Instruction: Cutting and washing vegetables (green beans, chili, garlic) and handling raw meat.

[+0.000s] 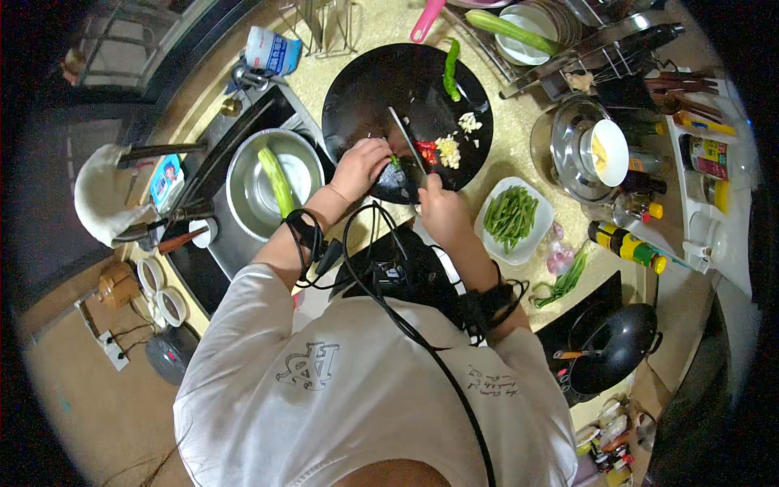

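On the round black cutting board (371,85), my right hand (443,210) grips a kitchen knife (406,137), its blade pointing away from me. My left hand (364,164) rests on the board left of the blade, fingers curled over a green vegetable (394,161), probably a chili pepper and mostly hidden. Chopped red pepper (428,152) lies just right of the blade, touching a heap of minced garlic (449,151). Farther out is a second small pile of chopped garlic (469,123). One whole green chili pepper (451,68) lies near the board's far right edge.
A steel basin (237,182) with a peeled gourd (277,182) stands left, by the sink. On the right are a white dish (541,243) of cut green beans (510,216), scallions (566,280), a lidded steel pot (563,152) and a wok (614,353). Cables hang between my forearms.
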`<state>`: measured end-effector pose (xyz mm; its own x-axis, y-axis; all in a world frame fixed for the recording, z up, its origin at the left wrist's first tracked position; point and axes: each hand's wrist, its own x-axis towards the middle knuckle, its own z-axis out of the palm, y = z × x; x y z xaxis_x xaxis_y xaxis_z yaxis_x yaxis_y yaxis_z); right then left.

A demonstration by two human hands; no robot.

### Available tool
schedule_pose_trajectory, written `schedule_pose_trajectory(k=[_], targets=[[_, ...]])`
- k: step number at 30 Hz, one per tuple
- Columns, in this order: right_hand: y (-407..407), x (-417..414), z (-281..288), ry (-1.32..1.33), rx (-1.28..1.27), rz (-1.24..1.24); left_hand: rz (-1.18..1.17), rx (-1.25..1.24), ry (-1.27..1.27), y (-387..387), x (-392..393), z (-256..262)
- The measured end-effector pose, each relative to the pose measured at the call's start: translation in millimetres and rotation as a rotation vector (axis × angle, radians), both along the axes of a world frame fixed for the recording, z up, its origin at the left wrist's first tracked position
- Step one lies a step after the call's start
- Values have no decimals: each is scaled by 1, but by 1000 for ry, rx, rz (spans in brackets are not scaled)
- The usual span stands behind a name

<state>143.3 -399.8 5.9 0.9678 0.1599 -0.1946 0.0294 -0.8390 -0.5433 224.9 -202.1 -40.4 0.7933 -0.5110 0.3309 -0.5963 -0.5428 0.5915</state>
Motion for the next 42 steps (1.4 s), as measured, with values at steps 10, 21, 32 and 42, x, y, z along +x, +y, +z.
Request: schedule_pose_trajectory(k=[10,21,32,42], targets=[[-44,-43,12,106,47,-106,-235,233,-122,-86,136,34],[-34,-48,4,26,7,91,-76,210,-283,-78,142,41],[-25,-19,-19,42,199,-35,253,-3,-115,25,10,45],[-16,-9,3,167,-149,23,143,-3,-47,23,-23,-12]])
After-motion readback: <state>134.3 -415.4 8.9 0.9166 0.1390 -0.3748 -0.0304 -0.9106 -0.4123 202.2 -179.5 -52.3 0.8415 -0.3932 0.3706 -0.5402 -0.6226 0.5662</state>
